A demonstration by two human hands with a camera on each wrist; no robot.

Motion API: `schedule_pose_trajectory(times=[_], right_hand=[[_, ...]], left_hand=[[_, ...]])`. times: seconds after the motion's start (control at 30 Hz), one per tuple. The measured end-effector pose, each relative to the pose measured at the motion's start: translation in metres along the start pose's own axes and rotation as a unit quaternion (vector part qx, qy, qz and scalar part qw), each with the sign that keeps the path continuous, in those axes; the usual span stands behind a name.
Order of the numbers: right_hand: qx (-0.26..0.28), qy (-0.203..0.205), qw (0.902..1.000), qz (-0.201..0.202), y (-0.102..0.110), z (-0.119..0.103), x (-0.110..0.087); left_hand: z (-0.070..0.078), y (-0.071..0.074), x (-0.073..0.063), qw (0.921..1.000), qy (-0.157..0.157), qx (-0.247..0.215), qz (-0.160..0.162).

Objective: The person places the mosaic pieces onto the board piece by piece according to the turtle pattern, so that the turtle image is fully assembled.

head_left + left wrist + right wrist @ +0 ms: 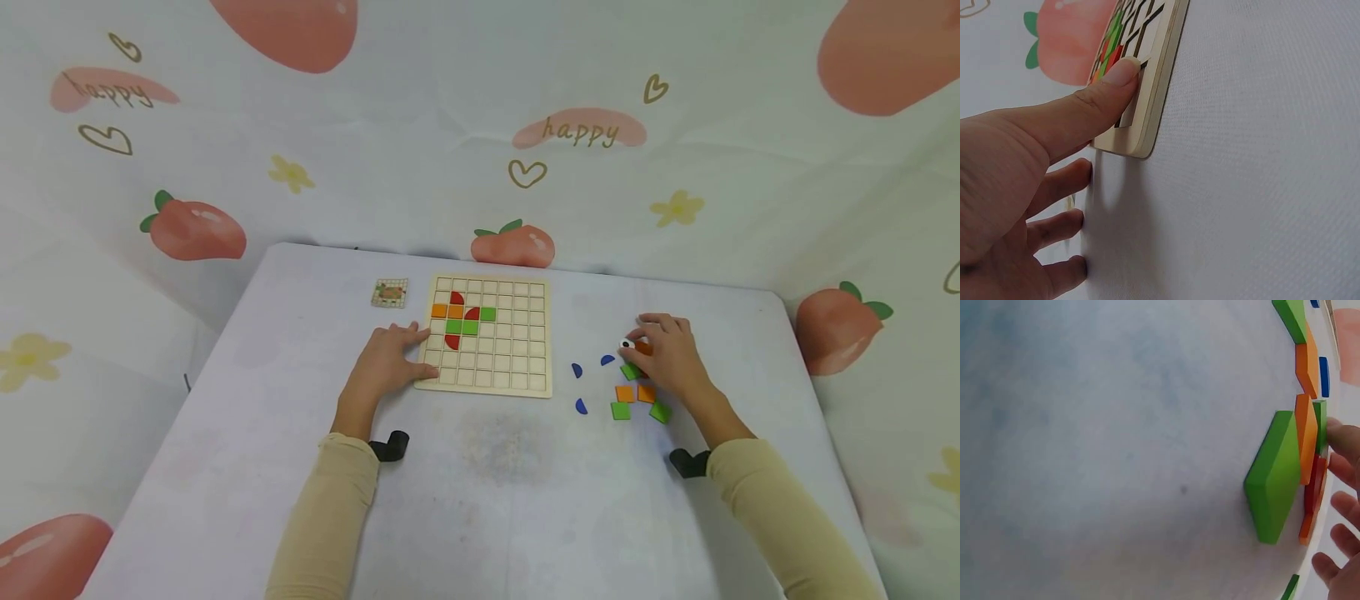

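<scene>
My left hand (pixel 386 358) rests on the left edge of a wooden grid board (pixel 510 354). Its thumb (pixel 1119 75) lies on top near the board's corner, the fingers spread along the side. Orange, green and red tiles sit in the board's left cells, among them a green tile (pixel 487 314). My right hand (pixel 667 350) is over the loose pieces at the right. A white disc with a black pupil (pixel 626 344) shows between its thumb and index fingertips; I cannot tell whether they pinch it. Beside it, an orange piece (pixel 643 347) is partly hidden under the fingers.
Right of the board lie blue half-circles (pixel 581 407), green squares (pixel 620 411) and orange squares (pixel 625 394). A small pattern card (pixel 390 292) lies left of the board's top corner. A patterned cloth (pixel 420 167) hangs behind the white table (pixel 502 508).
</scene>
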State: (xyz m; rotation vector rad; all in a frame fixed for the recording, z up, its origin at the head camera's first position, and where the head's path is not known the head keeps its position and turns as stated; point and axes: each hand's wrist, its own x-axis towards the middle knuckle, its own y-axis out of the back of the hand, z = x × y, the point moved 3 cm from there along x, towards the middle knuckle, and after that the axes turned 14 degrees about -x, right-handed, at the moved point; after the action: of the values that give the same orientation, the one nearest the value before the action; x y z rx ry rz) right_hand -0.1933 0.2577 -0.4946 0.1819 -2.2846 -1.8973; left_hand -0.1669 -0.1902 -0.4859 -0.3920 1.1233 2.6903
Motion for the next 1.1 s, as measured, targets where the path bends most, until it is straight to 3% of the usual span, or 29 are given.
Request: schedule_pose_trajectory(times=[0.27,0.63,1.1], right_hand=[[0.019,0.002,0.9998,-0.007,0.004,-0.008,0.008],[0.079,-0.020,0.9950,-0.057,0.006,-0.032,0.028],[0.067,0.054,0.9960,-0.026,0.002,-0.090,0.062]], left_hand=[[0.001,0.000,0.000,1.0000,0.004,-0.002,-0.001],[-0.001,-0.001,0.001,1.0000,0.002,0.005,-0.002],[-0.004,-0.001,0.001,0.9999,0.001,-0.010,0.006]])
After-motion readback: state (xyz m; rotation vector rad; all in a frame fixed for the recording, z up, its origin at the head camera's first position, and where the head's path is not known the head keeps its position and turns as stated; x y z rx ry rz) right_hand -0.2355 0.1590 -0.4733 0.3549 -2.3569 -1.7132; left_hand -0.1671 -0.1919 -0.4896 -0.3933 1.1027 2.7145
